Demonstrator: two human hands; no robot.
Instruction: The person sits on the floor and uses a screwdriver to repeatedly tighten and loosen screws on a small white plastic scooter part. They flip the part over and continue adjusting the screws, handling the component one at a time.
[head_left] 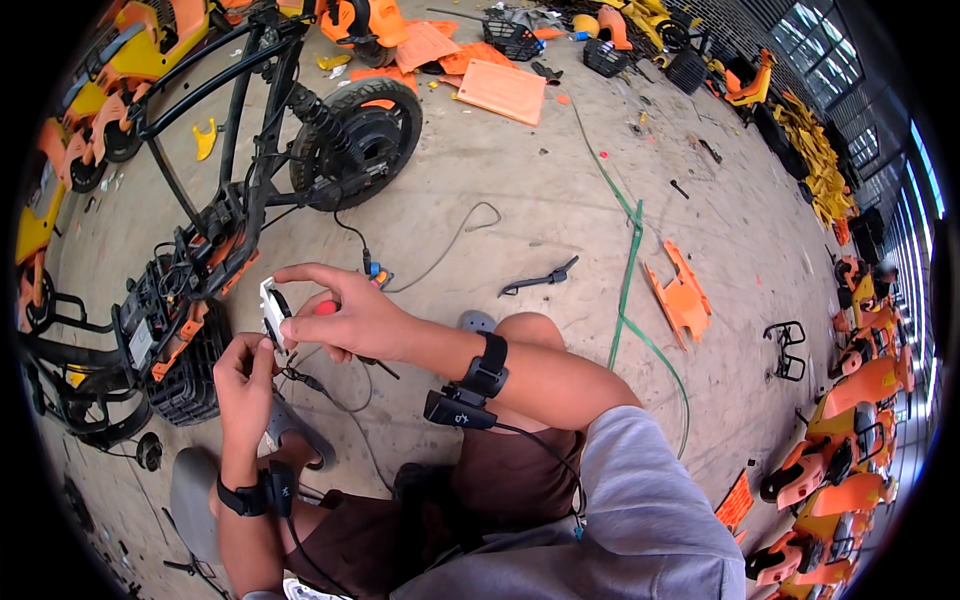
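Between my two hands is a small white and black part (271, 308), narrow and seen almost edge-on. My right hand (350, 315) grips it, with the index finger along its top and the thumb on its face. A red-ended tool (326, 307), probably a screwdriver, also shows among the right fingers; its dark shaft sticks out below the hand. My left hand (245, 375) pinches at the part's lower end, fingertips pressed together. Just beneath, a dark cable with a connector (303, 378) hangs near the left fingertips. Beyond my hands stands a stripped black bike frame (225, 190).
The frame's rear wheel (358, 145) and a black basket (190, 375) are close by. On the concrete floor lie a black bracket (540, 277), a green strap (627, 275) and an orange panel (682, 295). Orange and yellow scooters (850, 400) line the right side.
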